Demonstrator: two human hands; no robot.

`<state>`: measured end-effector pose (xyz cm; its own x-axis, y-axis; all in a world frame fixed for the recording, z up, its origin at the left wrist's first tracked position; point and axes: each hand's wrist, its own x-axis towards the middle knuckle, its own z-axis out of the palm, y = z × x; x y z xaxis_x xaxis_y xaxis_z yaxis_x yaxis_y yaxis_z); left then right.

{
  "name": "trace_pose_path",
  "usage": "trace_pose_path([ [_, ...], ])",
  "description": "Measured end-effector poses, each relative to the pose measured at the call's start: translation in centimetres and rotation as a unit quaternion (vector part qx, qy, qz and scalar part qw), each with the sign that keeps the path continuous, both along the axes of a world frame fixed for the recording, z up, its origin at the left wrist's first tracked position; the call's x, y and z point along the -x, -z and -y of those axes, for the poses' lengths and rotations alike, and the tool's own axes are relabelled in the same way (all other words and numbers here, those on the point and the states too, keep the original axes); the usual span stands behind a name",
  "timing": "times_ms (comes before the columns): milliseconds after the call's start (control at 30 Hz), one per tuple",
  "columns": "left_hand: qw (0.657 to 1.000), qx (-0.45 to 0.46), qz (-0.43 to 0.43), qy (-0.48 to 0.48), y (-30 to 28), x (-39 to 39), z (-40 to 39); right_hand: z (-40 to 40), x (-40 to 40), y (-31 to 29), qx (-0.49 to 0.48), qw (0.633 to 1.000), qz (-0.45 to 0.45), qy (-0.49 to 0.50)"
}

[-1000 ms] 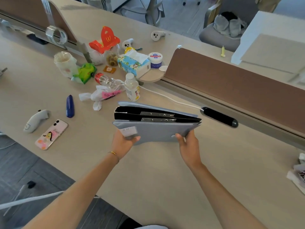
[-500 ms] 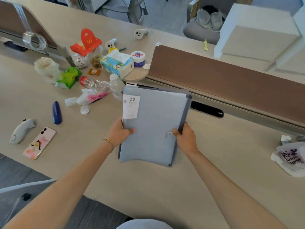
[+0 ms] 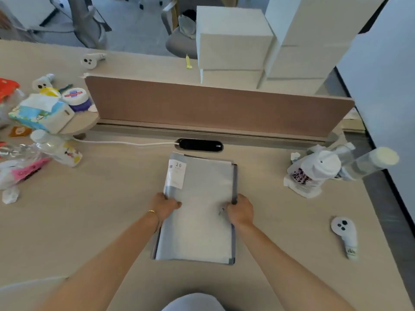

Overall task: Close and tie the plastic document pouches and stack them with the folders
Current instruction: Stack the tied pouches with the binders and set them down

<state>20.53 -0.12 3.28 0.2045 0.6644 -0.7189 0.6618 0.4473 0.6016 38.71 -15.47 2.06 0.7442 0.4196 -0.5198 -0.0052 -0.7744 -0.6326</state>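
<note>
A stack of grey-blue folders and pouches (image 3: 202,198) lies flat on the beige desk (image 3: 101,221), straight in front of me. A white label marked "20" (image 3: 176,175) sits at its top left corner. My left hand (image 3: 165,205) grips the stack's left edge, thumb on top. My right hand (image 3: 240,211) grips the right edge, beside a small round fastener (image 3: 222,210) on the cover. How many pieces are in the stack is hard to tell.
A brown divider panel (image 3: 213,108) and a black cable slot (image 3: 198,145) lie behind the stack. Left: tissue box (image 3: 38,112), bottles, wrappers. Right: white bag (image 3: 312,173), clear bottle (image 3: 368,162), white controller (image 3: 344,234). White boxes (image 3: 233,39) stand beyond the divider.
The stack went from held edge-up in the air to lying flat on the desk, nearer the divider. Both hands kept hold of it. My view swung to the right.
</note>
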Motion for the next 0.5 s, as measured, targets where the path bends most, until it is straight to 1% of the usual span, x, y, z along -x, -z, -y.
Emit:
trace_pose_path([
  [167,1.000,0.013,-0.011,0.007,1.2,-7.9,3.1,2.8,-5.8,1.7,-0.023,0.995,-0.035,0.093],
  [300,0.999,0.026,-0.010,0.019,2.3,-13.3,4.4,4.2,-10.8,2.9,-0.027,0.990,-0.057,0.129],
  [400,0.999,0.024,-0.011,0.030,3.0,-16.7,4.7,4.9,-14.1,4.3,-0.029,0.988,-0.067,0.137],
  [500,0.999,0.028,-0.009,0.026,3.8,-19.5,4.3,4.9,-17.3,6.9,-0.035,0.987,-0.056,0.145],
])
